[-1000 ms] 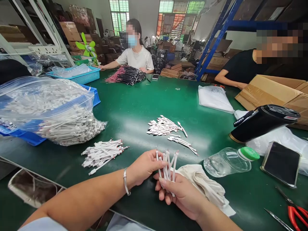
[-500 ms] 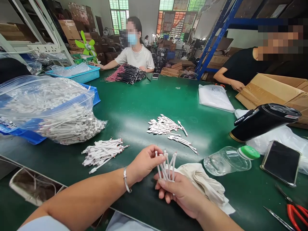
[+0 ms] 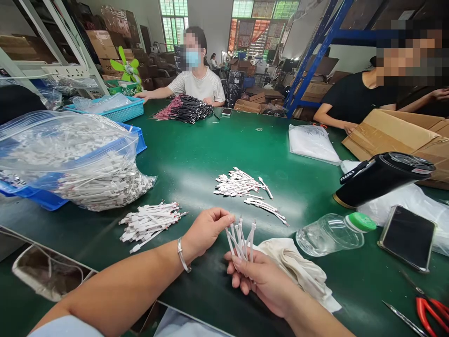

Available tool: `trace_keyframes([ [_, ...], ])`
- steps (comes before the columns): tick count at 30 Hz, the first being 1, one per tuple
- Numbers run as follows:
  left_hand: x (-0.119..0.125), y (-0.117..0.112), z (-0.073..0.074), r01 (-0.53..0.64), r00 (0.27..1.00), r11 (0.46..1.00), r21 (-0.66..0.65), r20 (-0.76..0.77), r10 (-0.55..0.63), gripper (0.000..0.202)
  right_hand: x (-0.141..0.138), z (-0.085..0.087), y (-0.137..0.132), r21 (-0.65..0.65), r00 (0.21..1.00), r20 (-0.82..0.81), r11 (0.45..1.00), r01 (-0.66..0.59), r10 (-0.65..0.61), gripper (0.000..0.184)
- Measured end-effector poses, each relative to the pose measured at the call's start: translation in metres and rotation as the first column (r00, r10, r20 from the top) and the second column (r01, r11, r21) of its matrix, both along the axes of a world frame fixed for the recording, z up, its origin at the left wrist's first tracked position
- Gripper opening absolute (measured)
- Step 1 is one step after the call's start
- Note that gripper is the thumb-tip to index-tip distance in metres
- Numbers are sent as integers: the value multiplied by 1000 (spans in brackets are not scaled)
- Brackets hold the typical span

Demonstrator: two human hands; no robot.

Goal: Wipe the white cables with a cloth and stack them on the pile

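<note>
White cables (image 3: 242, 239), fanned bunch, sit left of the clear bottle (image 3: 331, 235) in the head view, from what I see. Right hand (image 3: 261, 274): thumb and fingers clamped on their lower parts. Left hand (image 3: 206, 234): thumb and index together at leftmost cable's top, can't tell if gripping. Loose pile (image 3: 238, 183) left of and beyond bottle; second pile (image 3: 150, 222) farther left. Cloth (image 3: 298, 260) beside bottle.

Green table (image 3: 182, 157), white cables (image 3: 240, 183), bottle (image 3: 328, 235)
</note>
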State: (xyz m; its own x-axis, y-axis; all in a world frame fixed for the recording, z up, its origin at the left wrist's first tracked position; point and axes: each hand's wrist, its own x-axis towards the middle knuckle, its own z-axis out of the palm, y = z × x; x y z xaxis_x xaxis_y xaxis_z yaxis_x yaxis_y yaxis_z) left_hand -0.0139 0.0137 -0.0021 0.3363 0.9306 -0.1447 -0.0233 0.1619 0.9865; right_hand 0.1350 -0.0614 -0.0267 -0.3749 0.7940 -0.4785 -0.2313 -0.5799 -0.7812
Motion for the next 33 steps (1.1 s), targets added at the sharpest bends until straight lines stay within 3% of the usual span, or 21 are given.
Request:
trace_keyframes([
  [3,-2,3,1,38,999,999,-7,7,-38,26,0,1,0,-10,1000,-14,1000,-6,6,34],
  [9,-12,15,10,280,959,959,-33,-41,-282,25,1,2,-1,-8,999,-9,999,-31,31,33],
  [12,-15,19,12,314,948,949,-38,-37,-316,26,1,2,-1,-6,999,-15,999,-33,33,32],
  [20,-5,12,-3,159,983,976,-147,111,-144,33,1,2,0,-11,999,-34,1000,-27,26,33],
  [27,0,2,-1,122,923,927,-354,384,26,39,2,1,2,-5,993,-120,1000,-3,3,30],
  [29,-2,2,3,211,902,905,-369,430,-35,46,2,1,2,-2,988,-157,1000,11,-11,29],
  [33,-5,1,3,546,798,784,-294,467,-381,55,4,3,3,10,977,-212,1000,18,-15,28],
])
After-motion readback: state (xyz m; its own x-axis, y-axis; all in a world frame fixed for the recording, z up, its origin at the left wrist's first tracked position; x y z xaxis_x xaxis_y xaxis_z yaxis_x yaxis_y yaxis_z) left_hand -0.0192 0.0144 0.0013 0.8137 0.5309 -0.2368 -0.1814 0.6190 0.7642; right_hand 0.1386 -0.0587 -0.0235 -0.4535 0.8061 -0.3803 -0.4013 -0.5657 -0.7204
